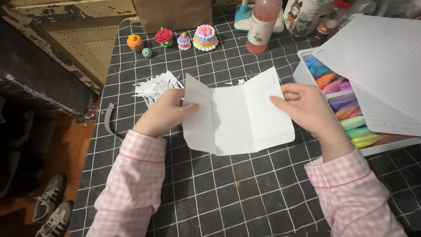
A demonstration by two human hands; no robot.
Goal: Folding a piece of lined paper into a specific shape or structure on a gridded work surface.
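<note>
lined white paper (239,116), folded into upright panels with creases running top to bottom, sits between my hands just above the table (228,193), a black cloth-covered one with a white grid. my left hand (164,112) pinches the left panel, thumb on the front and fingers behind it. my right hand (307,105) grips the right panel at its edge, thumb pressed on the lined face. both sleeves are pink and white check.

behind my left hand lies a heap of thin white paper strips (153,86), and a loose grey strip (108,118) curls near the table's left edge. along the far side stand small clay models: an orange cupcake (135,42), a red rose (164,36), a tiny cake (184,41) and a striped layered cake (205,37). a pink bottle (262,26) stands beside them. to my right, a white tray of coloured clay packs (346,109) lies partly under sheets of lined paper (377,57).
</note>
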